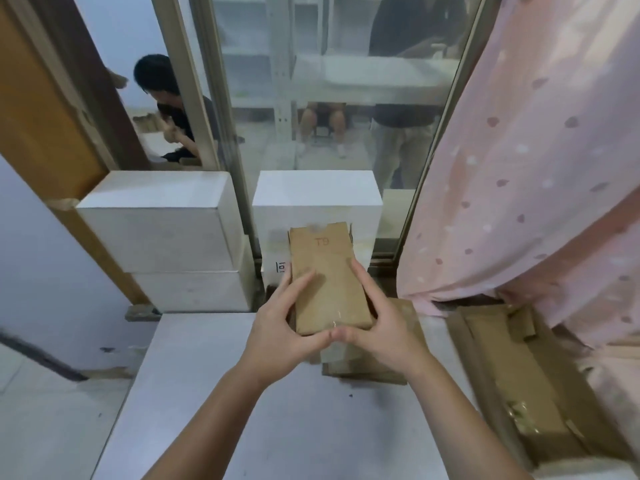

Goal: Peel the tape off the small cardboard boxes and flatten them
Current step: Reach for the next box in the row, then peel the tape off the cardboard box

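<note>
The small cardboard box (327, 278), held above the white counter (214, 393), looks light and thin-walled, likely to crease readily; its long edges seem the best hold. Both hands grip its near end: left hand (277, 323) and right hand (377, 327), fingers curled along its sides. Beyond it stand white boxes (156, 223); right of it, a pink curtain (536, 168).
</note>
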A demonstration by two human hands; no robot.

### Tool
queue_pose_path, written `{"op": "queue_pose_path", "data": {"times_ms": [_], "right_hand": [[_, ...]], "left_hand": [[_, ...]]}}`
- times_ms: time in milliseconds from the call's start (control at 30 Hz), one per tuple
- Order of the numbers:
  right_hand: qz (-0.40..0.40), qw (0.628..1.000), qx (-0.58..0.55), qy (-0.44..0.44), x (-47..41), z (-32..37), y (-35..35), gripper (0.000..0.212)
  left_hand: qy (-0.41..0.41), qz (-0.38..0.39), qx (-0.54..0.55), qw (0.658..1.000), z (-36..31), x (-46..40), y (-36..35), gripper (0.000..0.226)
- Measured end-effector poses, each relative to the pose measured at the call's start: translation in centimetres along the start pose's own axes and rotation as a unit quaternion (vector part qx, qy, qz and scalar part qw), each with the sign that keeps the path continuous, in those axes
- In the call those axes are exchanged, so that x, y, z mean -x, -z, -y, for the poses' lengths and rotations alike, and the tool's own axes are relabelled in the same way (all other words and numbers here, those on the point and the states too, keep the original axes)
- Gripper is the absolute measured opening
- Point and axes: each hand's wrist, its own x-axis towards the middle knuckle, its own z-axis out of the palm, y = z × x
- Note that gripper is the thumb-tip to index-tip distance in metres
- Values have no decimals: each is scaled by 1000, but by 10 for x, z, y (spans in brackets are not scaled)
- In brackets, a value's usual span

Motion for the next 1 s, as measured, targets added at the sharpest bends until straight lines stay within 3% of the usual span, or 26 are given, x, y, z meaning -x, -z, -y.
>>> {"op": "queue_pose_path", "data": {"times_ms": [100, 233, 333, 467, 567, 667, 767, 833, 933, 1000], "right_hand": [[18, 1000, 12, -10, 8, -5, 16, 119], [-20, 1000, 8, -15, 16, -14, 16, 110], [-98, 995, 1, -14, 19, -16, 11, 95], [-183, 978, -52, -91, 23, -17, 10, 68], [-198, 969, -42, -143, 27, -19, 10, 84], [-159, 978, -46, -130, 38, -22, 10, 91], [-65, 992, -89, -69, 53, -25, 15, 94], [14, 997, -63, -46, 61, -27, 22, 109], [87, 994, 18, -66, 70, -32, 32, 128], [64, 995, 46, -60, 73, -34, 39, 117]], "left_hand": [[28, -53, 36, 998, -7, 9, -19, 100], [85, -90, 72, 990, -15, 15, -36, 102], [115, -39, 71, 990, -10, 19, -43, 81], [89, 81, 73, 990, 9, 35, -44, 93], [83, 89, 93, 988, 16, 45, -52, 90], [108, 42, 167, 979, 12, 46, -62, 74], [165, -21, 215, 962, 5, 33, -63, 49], [230, -27, 244, 942, 1, 24, -62, 39], [298, -12, 258, 919, -2, 16, -68, 40], [301, -7, 243, 922, -7, 14, -79, 42]]}}
